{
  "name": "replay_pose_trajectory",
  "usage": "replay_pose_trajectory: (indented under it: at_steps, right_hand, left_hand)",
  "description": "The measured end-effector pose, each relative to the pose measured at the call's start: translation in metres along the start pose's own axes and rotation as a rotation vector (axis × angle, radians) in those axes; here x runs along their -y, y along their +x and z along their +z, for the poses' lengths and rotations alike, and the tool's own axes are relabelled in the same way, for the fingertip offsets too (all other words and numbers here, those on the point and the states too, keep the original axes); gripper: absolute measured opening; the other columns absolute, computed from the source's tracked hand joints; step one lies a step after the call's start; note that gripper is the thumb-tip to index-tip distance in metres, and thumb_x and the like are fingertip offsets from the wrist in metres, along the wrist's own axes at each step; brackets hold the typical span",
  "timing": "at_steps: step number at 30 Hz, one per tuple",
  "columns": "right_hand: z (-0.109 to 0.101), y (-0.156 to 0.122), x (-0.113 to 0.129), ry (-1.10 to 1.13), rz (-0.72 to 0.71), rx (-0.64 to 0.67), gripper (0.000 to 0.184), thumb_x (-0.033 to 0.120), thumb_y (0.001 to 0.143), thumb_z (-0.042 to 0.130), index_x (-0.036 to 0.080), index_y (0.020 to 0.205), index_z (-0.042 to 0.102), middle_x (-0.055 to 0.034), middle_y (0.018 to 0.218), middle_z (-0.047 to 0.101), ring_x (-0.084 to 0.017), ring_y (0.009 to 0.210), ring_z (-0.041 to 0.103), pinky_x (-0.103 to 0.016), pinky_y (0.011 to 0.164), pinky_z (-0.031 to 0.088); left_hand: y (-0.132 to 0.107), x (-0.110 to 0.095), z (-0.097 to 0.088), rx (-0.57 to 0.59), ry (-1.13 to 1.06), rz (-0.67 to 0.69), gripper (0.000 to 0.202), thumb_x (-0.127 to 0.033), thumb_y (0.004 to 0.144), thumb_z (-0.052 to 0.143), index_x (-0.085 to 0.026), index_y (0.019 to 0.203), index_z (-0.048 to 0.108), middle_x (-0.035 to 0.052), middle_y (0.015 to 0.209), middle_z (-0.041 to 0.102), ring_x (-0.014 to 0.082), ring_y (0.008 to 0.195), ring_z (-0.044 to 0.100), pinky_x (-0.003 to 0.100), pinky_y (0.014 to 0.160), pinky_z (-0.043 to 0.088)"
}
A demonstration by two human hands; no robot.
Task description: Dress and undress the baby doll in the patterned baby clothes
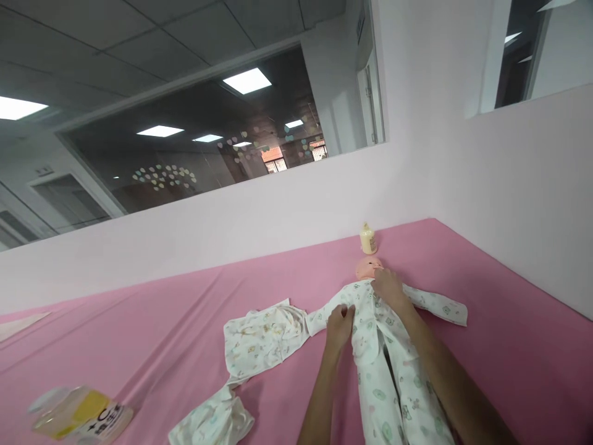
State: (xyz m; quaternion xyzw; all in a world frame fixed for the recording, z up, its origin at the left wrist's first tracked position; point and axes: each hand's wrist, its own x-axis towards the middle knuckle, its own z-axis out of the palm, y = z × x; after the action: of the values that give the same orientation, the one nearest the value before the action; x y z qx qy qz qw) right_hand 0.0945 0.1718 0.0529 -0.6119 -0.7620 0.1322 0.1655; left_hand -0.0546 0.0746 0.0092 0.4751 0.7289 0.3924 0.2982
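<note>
A baby doll lies on its back, dressed in a white printed baby shirt and matching baby trousers. Both sleeves stretch out to the sides. My right hand is closed on the shirt at the collar, just below the doll's head, and covers part of the neckline. Lower down, my left hand has its fingers curled at the side edge of the shirt's chest; the pinched cloth is small and partly hidden by the fingers.
A crumpled printed garment lies left of the doll, and another bunched cloth sits nearer. A cream bottle stands behind the doll's head. At lower left is a clear and yellow container. The pink-covered table meets white walls below windows.
</note>
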Motion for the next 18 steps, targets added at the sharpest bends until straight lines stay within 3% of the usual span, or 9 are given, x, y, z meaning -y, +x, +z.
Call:
replay_pose_trajectory:
  at_steps: [3, 6, 8, 11, 14, 18]
  right_hand:
    - [0.000, 0.001, -0.001, 0.007, -0.007, 0.009, 0.030, 0.008, 0.083, 0.041, 0.011, 0.097, 0.067, -0.0201, 0.103, 0.066, -0.030, 0.095, 0.064, -0.035, 0.077, 0.044]
    - [0.000, 0.002, -0.002, 0.051, -0.016, -0.001, 0.027, 0.013, 0.084, 0.044, 0.013, 0.098, 0.067, -0.0183, 0.104, 0.067, -0.028, 0.097, 0.063, -0.034, 0.080, 0.044]
    - [-0.002, 0.005, -0.005, 0.126, -0.028, -0.007, 0.025, 0.015, 0.083, 0.046, 0.015, 0.096, 0.068, -0.0152, 0.100, 0.067, -0.026, 0.097, 0.062, -0.031, 0.081, 0.043]
    - [-0.009, 0.008, -0.013, 0.225, -0.055, 0.011, 0.022, 0.016, 0.080, 0.045, 0.017, 0.078, 0.067, -0.0078, 0.081, 0.067, -0.021, 0.083, 0.061, -0.027, 0.072, 0.043]
    - [-0.019, 0.008, -0.020, 0.307, -0.061, 0.046, 0.023, 0.016, 0.077, 0.045, 0.019, 0.058, 0.058, 0.0010, 0.057, 0.054, -0.014, 0.060, 0.051, -0.022, 0.056, 0.038]
    - [-0.031, 0.002, -0.024, 0.609, -0.067, 0.139, 0.025, 0.015, 0.072, 0.047, 0.019, 0.048, 0.040, 0.0052, 0.047, 0.037, -0.009, 0.048, 0.036, -0.021, 0.045, 0.027]
  left_hand:
    - [0.007, -0.026, 0.000, -0.115, 0.170, 0.187, 0.026, -0.041, 0.087, 0.045, -0.020, 0.073, 0.050, 0.0032, 0.078, 0.061, 0.0189, 0.075, 0.054, 0.032, 0.071, 0.039]
    - [0.022, -0.049, 0.012, -0.074, 0.134, 0.377, 0.014, -0.030, 0.084, 0.049, -0.020, 0.084, 0.058, 0.0055, 0.090, 0.063, 0.0199, 0.084, 0.056, 0.032, 0.079, 0.040]
    - [0.033, -0.059, 0.020, -0.001, 0.100, 0.456, 0.017, -0.025, 0.084, 0.049, -0.020, 0.093, 0.063, 0.0081, 0.099, 0.064, 0.0215, 0.092, 0.056, 0.033, 0.085, 0.040]
    - [0.046, -0.062, 0.025, 0.158, 0.121, 0.556, 0.024, -0.022, 0.085, 0.044, -0.021, 0.092, 0.067, 0.0089, 0.097, 0.065, 0.0232, 0.096, 0.055, 0.035, 0.089, 0.039]
    - [0.052, -0.060, 0.022, 0.283, 0.143, 0.608, 0.026, -0.020, 0.083, 0.046, -0.022, 0.094, 0.070, 0.0078, 0.094, 0.064, 0.0235, 0.095, 0.053, 0.035, 0.089, 0.039]
    - [0.053, -0.059, 0.022, 0.257, 0.093, 0.579, 0.025, -0.028, 0.083, 0.052, -0.024, 0.101, 0.069, 0.0066, 0.095, 0.062, 0.0226, 0.094, 0.051, 0.033, 0.086, 0.039]
